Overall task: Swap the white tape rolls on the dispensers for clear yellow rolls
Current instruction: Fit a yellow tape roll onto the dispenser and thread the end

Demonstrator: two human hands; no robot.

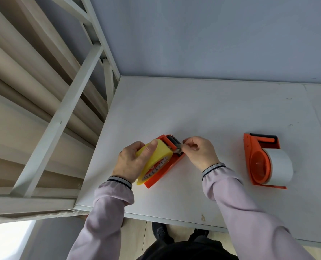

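A: Where does it stand?

B: The yellow tape roll [154, 158] already sits on the left orange dispenser [167, 166], near the left edge of the white worktop [193, 109]. The left hand [131, 162] is wrapped over the roll, thumb pressed on its top, holding roll and dispenser down. The right hand [199, 151] is pinching the loose tape end [178, 148], fingers closed on it just beside the toothed cutter [173, 142].

A: And the other dispenser?

B: The right orange dispenser [259, 160] lies well apart to the right, and the white tape roll [279, 166] is on it, not yet swapped. I see no second yellow roll.

A: What could go wrong?

B: I'd judge the threading is the delicate part. The end looks crumpled; if it folds onto itself or sticks to the fingertips, it won't lie flat across the cutter. Pulling at an angle could tear it on the teeth or split it lengthwise. The fingers are also close to those teeth, so a slip could nick them.

A: Anything about the roll itself?

B: If the left hand eases off while the right tugs, the dispenser may slide or tip toward the worktop's edge. Whether the roll faces the proper way, I cannot tell.
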